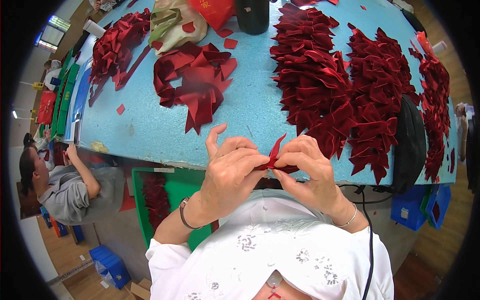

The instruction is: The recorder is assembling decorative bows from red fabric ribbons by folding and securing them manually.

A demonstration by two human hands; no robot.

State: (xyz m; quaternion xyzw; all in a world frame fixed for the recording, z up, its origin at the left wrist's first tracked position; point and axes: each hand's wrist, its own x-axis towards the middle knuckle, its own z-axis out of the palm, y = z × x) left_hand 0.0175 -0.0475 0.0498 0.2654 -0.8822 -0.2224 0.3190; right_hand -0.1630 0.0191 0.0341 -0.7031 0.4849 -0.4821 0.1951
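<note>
Both of my hands meet over the table's near edge, pinching one small dark red velvet bow between them. My left hand has thumb and fingers closed on its left side, the index finger raised apart. On the other side, my right hand grips the fabric between thumb and fingertips. A pointed tail of the ribbon sticks up between the hands; the bow's middle is mostly hidden by my fingers. Beyond my left hand lies a loose heap of red ribbon strips. Rows of finished-looking red bows lie beyond my right hand.
The blue table also bears another ribbon heap, a cloth bag, a dark cup, more bow rows and a black bag. A green bin stands below the edge at left. A person sits farther left.
</note>
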